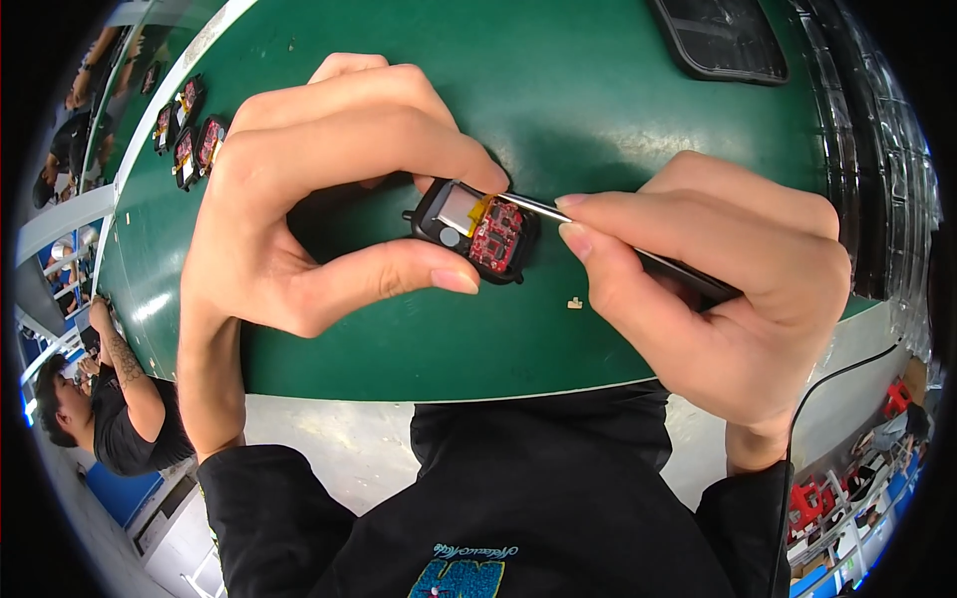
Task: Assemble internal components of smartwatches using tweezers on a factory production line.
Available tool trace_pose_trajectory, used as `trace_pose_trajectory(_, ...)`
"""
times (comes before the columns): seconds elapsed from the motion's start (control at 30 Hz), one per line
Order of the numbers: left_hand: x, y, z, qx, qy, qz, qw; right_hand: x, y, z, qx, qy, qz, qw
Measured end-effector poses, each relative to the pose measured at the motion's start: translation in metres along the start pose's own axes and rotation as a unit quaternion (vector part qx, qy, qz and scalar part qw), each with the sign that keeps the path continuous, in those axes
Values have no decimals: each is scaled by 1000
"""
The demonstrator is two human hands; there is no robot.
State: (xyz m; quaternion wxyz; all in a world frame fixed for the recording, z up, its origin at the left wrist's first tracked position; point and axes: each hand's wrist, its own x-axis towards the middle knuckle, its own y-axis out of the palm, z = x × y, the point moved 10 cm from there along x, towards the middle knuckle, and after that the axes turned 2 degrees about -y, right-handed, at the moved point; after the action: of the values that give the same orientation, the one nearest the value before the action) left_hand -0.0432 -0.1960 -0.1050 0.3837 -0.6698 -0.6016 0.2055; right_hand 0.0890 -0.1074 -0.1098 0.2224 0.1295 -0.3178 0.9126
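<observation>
Between its thumb and fingers my left hand (pixel 289 189) grips a small open black housing (pixel 428 211), tilted above the green table. Inside the housing are a red circuit board (pixel 500 237), a silver battery-like block (pixel 460 210) and a strip of yellow tape (pixel 484 206). My right hand (pixel 728 269) pinches a slim metal-tipped tool (pixel 533 206) with a dark rear part. Its tip meets the upper edge of the housing, close to my left index finger; whether it touches the board I cannot tell.
Several similar black housings with red boards (pixel 183 154) lie at the far left of the green table (pixel 598 110). A black tray-like object (pixel 723 40) is at the far right, beside stacked clear plastic trays (pixel 862 149). A tiny pale piece (pixel 574 303) lies near the front. Another person (pixel 120 399) sits at left.
</observation>
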Motion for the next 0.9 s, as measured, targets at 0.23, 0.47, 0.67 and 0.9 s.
trace_pose_trajectory(0.23, 1, -1, -2, 2, -2, -3, 1000, -4, -2, -2, 16, 5, -27, 1000)
trace_pose_trajectory(0.47, -3, 0, -2, -13, -7, -9, 1000, -6, -4, -2, 39, 16, -32, 999)
trace_pose_trajectory(0.67, -5, 0, 0, -14, -18, -12, 1000, -8, 0, -4, 39, -6, -47, 998)
trace_pose_trajectory(0.9, -1, -10, -3, 7, -51, -31, 998, -8, -30, -2, 27, 35, -100, 994)
